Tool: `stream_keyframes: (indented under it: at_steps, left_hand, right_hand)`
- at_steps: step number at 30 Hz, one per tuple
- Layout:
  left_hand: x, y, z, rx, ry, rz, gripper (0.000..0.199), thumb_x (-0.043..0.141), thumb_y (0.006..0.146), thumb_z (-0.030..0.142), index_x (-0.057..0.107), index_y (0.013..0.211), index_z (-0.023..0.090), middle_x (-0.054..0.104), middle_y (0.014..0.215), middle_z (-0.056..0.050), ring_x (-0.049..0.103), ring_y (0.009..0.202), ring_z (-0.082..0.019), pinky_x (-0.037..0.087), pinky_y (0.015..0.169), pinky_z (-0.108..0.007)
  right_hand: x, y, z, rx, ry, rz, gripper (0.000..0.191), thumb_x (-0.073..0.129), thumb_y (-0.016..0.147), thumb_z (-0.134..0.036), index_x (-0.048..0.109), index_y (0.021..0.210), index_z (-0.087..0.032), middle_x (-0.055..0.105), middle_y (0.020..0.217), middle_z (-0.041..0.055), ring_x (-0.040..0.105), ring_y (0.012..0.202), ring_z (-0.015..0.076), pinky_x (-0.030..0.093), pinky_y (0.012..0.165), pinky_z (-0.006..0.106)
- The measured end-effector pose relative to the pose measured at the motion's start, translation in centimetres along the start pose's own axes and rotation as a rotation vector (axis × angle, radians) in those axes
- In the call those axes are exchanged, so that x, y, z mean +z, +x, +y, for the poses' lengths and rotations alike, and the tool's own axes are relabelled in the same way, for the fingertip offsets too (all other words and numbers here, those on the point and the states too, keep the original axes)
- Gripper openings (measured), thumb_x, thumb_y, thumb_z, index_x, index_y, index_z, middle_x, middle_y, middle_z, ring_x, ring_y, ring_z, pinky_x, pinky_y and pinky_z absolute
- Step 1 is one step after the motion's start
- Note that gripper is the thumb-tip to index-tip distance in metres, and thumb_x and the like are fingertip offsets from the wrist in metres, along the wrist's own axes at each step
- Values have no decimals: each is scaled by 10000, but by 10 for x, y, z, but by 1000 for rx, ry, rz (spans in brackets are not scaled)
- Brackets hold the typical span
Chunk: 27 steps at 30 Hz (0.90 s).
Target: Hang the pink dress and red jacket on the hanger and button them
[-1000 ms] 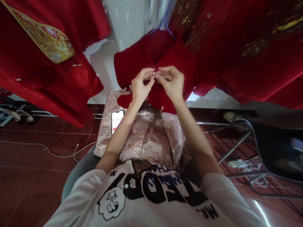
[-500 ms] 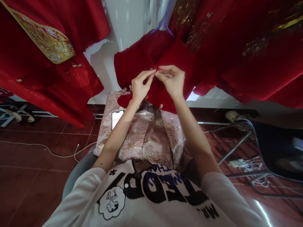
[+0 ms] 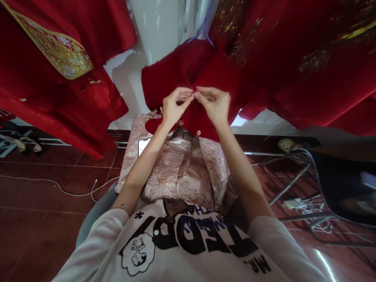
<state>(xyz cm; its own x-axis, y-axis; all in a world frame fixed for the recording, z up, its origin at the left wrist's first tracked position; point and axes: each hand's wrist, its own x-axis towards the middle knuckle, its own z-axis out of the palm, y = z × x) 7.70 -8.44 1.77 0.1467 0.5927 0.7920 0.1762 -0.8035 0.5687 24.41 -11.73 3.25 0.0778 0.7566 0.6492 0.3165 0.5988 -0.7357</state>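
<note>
A dark red garment (image 3: pixel 164 80) hangs on a purple hanger (image 3: pixel 203 28) in front of me. My left hand (image 3: pixel 174 103) and my right hand (image 3: pixel 215 102) meet at its front opening, fingertips nearly touching. Both hands pinch the garment's edges, near a small fastening mostly hidden by the fingers. Lower on the garment show small beaded ornaments, one (image 3: pixel 198 133) near the hem. Pink brocade cloth (image 3: pixel 164 168) lies over my lap, and a phone (image 3: pixel 142 146) with a lit screen rests on it, partly covered by my left forearm.
Red garments with gold decoration hang at the left (image 3: pixel 73 35) and right (image 3: pixel 293 86). A dark chair (image 3: pixel 337 176) with a metal frame stands at the right, with white cables (image 3: pixel 311 211) under it. A cable (image 3: pixel 67 192) runs over the tiled floor at the left.
Both hands have moved slightly down toward me, with the garment's front edges between their fingers. My left forearm covers a little more of the phone.
</note>
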Motion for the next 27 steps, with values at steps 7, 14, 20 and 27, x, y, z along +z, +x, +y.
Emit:
stream_keyframes:
  at_steps: [7, 14, 20, 27]
  left_hand:
    - [5, 5, -21, -173, -211, -11, 222, 885, 880, 342, 745, 998, 217, 793, 1056, -49, 775, 1009, -202, 626, 945, -324]
    - [3, 3, -15, -200, -104, -3, 153, 842, 918, 283, 717, 954, 202, 783, 993, -46, 766, 966, -185, 613, 893, -289]
    - [-13, 12, 3, -63, 125, -185, 81, 752, 969, 250, 702, 946, 191, 742, 909, -42, 747, 901, -188, 591, 860, -294]
    - [-30, 24, 15, 43, 258, -351, 18, 704, 936, 184, 694, 945, 195, 714, 944, -64, 724, 946, -239, 560, 918, -368]
  right_hand:
    - [7, -1, 11, -69, -60, 63, 441, 733, 901, -609, 782, 1141, -243, 789, 1102, 44, 767, 1089, 253, 621, 1035, 459]
    - [7, -1, 10, -92, -115, 32, 439, 661, 957, -610, 773, 1188, -255, 780, 1154, 49, 757, 1117, 244, 625, 1028, 440]
    - [4, 1, 3, -68, -140, 24, 437, 711, 925, -603, 792, 1143, -232, 794, 1121, 59, 778, 1035, 247, 633, 1013, 435]
    - [-1, 3, -1, -65, -121, -11, 416, 802, 869, -529, 799, 1156, -227, 795, 1141, 59, 784, 1018, 256, 637, 1010, 465]
